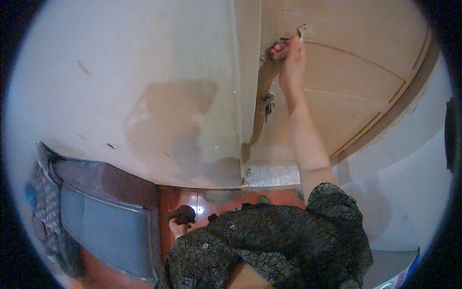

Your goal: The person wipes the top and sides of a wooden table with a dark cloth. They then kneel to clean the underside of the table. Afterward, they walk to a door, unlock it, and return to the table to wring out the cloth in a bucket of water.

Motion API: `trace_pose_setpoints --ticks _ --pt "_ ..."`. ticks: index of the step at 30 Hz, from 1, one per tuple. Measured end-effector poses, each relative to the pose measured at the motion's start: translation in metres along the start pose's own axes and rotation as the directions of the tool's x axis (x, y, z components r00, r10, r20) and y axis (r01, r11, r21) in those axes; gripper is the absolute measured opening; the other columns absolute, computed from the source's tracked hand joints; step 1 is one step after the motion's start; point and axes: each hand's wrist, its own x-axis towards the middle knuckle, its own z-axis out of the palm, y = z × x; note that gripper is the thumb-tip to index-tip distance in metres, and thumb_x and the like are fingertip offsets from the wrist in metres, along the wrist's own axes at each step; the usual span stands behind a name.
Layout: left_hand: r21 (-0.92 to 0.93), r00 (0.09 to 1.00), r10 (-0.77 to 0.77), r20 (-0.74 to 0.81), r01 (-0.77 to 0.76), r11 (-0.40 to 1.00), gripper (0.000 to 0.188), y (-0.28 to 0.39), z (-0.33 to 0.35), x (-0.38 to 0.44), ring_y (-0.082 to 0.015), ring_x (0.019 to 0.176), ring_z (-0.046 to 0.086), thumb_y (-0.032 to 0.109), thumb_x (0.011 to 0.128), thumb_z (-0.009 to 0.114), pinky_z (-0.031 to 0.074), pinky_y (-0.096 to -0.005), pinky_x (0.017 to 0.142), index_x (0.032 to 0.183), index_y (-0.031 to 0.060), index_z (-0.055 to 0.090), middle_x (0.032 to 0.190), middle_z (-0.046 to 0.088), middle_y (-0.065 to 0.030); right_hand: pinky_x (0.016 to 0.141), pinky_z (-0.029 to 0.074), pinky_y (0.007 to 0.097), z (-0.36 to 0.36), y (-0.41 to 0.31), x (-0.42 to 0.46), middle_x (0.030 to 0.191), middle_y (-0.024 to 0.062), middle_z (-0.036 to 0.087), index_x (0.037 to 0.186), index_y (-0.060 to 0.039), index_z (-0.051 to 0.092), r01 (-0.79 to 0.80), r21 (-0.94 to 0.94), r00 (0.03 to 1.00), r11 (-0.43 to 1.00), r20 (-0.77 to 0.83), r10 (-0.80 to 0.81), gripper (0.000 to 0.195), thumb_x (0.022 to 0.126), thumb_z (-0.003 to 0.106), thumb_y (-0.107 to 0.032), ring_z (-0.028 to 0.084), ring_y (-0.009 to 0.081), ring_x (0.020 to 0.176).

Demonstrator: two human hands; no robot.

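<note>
My right hand (294,68) reaches up to the upper part of a beige panelled door (325,72), at its left edge. Rounded reddish shapes (278,48) show beside its fingers; whether these are curled fingertips or a held thing is unclear. Just above the fingers is a small metal fitting (305,31) on the door. Lower on the same edge sits a round lock (267,96), with keys (267,110) hanging at it. Low on the left, my left hand (177,227) grips a dark brown object (184,214), too blurred to identify, above the reddish floor.
A pale wall (108,72) with smudges and shadows meets the door frame (249,72) on the left. A dark-framed piece of furniture with a blue-grey surface (108,224) stands at lower left, patterned cloth (47,206) beside it. Red tiles (231,198) cover the floor.
</note>
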Motion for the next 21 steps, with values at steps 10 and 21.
trace_pose_setpoints --ticks 10,21 --pt "-0.008 0.999 -0.019 0.031 0.02 1.0 0.021 0.001 0.005 0.011 -0.0213 0.076 0.056 0.011 0.071 0.051 0.046 -0.0344 0.069 0.086 -0.0019 0.056 0.086 0.057 -0.0108 0.056 0.044 0.0403 -0.091 0.07 -0.096 0.078 0.0186 0.055 0.088 -0.0025 0.051 0.346 -0.92 0.919 -0.182 0.294 0.262 0.038 0.079 0.051 -0.04 0.055 0.0336 0.072" --pt "-0.007 0.998 -0.04 0.043 0.041 0.999 0.02 0.007 0.007 0.018 -0.0199 0.076 0.055 0.012 0.071 0.051 0.045 -0.0333 0.069 0.086 -0.0016 0.057 0.085 0.057 -0.0095 0.063 0.045 0.0374 -0.095 0.068 -0.099 0.073 0.0028 0.055 0.083 -0.0107 0.052 -0.88 0.03 0.473 0.474 0.143 0.869 0.029 0.086 0.042 -0.038 0.055 0.0176 0.07"
